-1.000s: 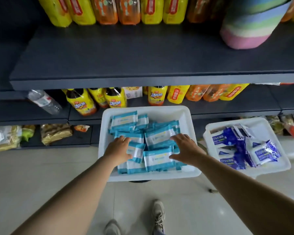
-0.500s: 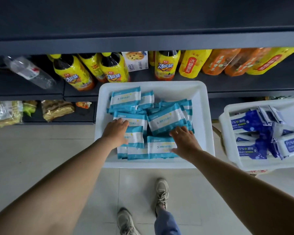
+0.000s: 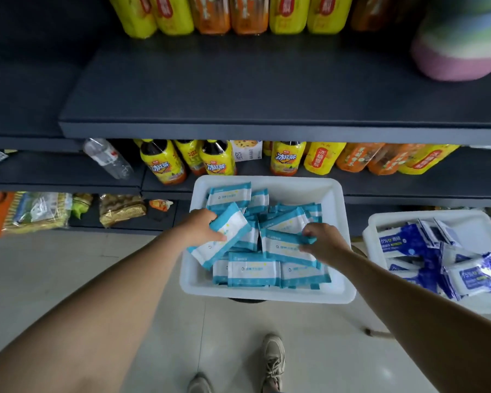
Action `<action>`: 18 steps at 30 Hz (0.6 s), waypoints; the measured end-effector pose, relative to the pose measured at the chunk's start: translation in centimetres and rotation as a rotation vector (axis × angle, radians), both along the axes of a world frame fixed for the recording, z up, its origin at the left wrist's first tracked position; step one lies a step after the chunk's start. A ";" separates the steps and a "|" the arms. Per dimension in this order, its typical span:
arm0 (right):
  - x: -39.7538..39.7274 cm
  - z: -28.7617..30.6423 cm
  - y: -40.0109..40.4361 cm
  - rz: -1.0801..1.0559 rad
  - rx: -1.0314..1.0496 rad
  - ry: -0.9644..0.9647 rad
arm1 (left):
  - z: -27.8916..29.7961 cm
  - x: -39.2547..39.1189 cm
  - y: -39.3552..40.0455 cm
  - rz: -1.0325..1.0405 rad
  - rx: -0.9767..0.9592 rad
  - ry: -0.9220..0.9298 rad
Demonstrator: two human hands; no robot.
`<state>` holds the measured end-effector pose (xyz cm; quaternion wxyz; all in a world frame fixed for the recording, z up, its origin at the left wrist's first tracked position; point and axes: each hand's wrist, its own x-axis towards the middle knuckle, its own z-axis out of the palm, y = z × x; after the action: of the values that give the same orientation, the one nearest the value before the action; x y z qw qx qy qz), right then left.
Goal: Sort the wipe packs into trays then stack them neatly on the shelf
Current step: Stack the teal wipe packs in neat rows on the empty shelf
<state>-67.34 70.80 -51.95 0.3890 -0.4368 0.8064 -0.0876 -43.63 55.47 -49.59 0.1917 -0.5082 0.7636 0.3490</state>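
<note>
1. Head view: the left hand (image 3: 200, 226) grips a light-blue wipe pack (image 3: 220, 239), tilted above the white tray (image 3: 270, 293); the right hand (image 3: 322, 241) pinches another pack (image 3: 285, 245) inside it.
2. Judgement: sorting looks done and stacking begins; next, carry both packs to the bare dark shelf (image 3: 267, 89) above.

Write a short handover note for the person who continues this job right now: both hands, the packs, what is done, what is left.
Left hand: grips one teal pack, lifted and tilted over the tray's left edge.
Right hand: fingers pinch the right end of another teal pack that lies on the pile.
Middle tray: holds only teal packs, loosely piled.
Right tray: holds only dark blue packs, also untidy.
Done: the packs look sorted by colour.
Left: nothing is stacked on the shelf yet; its front is bare. Move the packs up and stack them neatly.
</note>
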 end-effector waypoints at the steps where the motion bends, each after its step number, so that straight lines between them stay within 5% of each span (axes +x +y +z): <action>1: 0.0 1.3 -0.5 -0.010 -0.020 0.005 | 1.3 0.3 -0.3 0.036 0.023 0.033; 9: 1.7 14.1 -4.8 -0.149 -0.283 -0.014 | 14.0 3.2 -2.7 0.079 0.020 0.211; 18: 7.2 30.4 -8.9 -0.367 -0.718 -0.191 | 31.6 8.4 -7.1 0.148 -0.192 0.521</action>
<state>-60.11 61.91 -21.58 0.2629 -0.3837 0.7493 -0.4714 -35.25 48.33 -17.95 -0.0858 -0.4714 0.7776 0.4071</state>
